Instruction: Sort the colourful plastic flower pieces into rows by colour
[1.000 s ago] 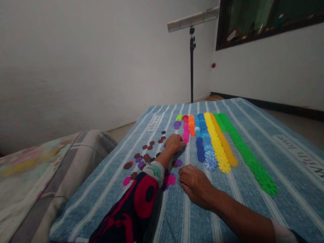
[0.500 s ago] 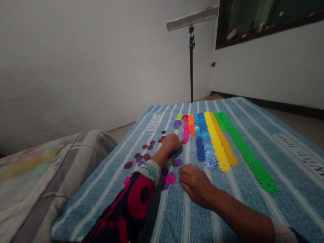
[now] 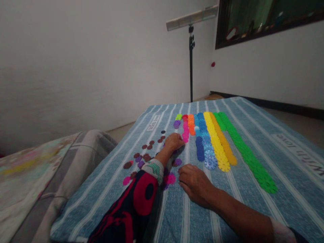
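Note:
My left hand (image 3: 174, 141) reaches over the cloth with its fingers pinched at the near end of a row of pink snowflake discs (image 3: 185, 130). What lies between the fingertips is hidden. My right hand (image 3: 194, 182) rests on the cloth, its fingers bent, slightly apart and holding nothing visible. Just left of it lie a loose purple disc (image 3: 178, 162) and a bright pink disc (image 3: 170, 178). Several brown discs (image 3: 146, 157) and a few purple ones are scattered left of my left forearm.
Overlapping rows of orange (image 3: 191, 125), blue (image 3: 209, 158), yellow (image 3: 224, 164) and green discs (image 3: 263, 177) run along the striped cloth (image 3: 253, 216). A short green-and-purple row (image 3: 177, 124) sits at the far left. Behind stands a light on a black pole (image 3: 191, 67); a draped fabric (image 3: 76, 162) is at left.
My left hand has shifted slightly right and come to the near end of the pink row. The brown disc seen by its fingertips is out of sight. My right hand has stayed put.

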Action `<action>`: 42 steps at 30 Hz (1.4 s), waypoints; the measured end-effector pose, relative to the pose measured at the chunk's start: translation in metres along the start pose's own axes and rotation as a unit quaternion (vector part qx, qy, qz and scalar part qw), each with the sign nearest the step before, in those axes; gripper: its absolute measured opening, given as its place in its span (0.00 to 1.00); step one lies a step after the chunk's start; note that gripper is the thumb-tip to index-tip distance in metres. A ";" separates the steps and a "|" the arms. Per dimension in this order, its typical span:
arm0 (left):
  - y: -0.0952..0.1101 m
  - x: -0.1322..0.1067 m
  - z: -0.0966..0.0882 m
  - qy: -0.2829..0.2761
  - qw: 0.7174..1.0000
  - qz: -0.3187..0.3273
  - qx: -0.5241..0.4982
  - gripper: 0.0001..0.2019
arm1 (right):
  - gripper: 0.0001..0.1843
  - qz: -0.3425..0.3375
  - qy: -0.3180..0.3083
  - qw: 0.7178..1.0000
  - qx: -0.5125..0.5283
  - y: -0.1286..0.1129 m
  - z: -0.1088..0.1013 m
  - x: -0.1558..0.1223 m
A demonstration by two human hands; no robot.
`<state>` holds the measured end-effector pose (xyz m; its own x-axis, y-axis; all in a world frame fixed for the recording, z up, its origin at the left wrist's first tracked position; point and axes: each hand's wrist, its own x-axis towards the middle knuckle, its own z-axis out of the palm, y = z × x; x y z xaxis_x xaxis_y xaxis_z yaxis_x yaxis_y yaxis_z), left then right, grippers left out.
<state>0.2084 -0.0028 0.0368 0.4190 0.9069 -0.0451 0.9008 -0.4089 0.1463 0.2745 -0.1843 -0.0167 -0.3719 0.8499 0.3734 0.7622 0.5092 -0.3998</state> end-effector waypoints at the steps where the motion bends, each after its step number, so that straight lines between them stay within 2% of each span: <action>1: 0.001 -0.001 -0.001 -0.003 1.000 -0.002 0.014 0.16 | 0.04 0.001 0.000 1.000 0.000 0.000 0.000 0.000; 8: -0.001 -0.007 -0.012 -0.008 0.994 -0.018 0.104 0.20 | 0.04 -0.005 0.007 1.000 0.002 0.000 0.000 0.000; 12: 0.000 -0.008 -0.019 -0.037 0.991 -0.033 0.128 0.23 | 0.04 0.000 0.004 1.000 0.005 -0.001 -0.001 0.000; 14: 0.002 -0.008 -0.020 -0.034 0.991 -0.025 0.125 0.24 | 0.04 0.003 -0.001 1.000 0.004 -0.002 -0.002 0.001; 19: 0.012 -0.004 -0.011 0.007 0.997 0.024 0.074 0.22 | 0.04 0.000 0.001 1.000 -0.001 -0.001 -0.002 0.000; 25: 0.018 0.002 0.002 0.035 0.998 0.021 0.037 0.18 | 0.05 -0.005 -0.002 1.000 -0.012 0.000 -0.001 0.001; 33: 0.017 0.000 0.010 0.076 0.996 0.035 0.037 0.14 | 0.04 -0.002 -0.001 1.000 -0.010 -0.001 -0.001 0.001; 42: 0.008 -0.001 0.015 0.117 0.992 0.052 0.018 0.16 | 0.04 -0.006 0.004 1.000 0.002 0.001 0.000 -0.001</action>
<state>0.2169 -0.0085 0.0233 0.4752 0.8570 0.1993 0.8598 -0.5004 0.1017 0.2756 -0.1851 -0.0173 -0.3767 0.8424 0.3853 0.7554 0.5201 -0.3986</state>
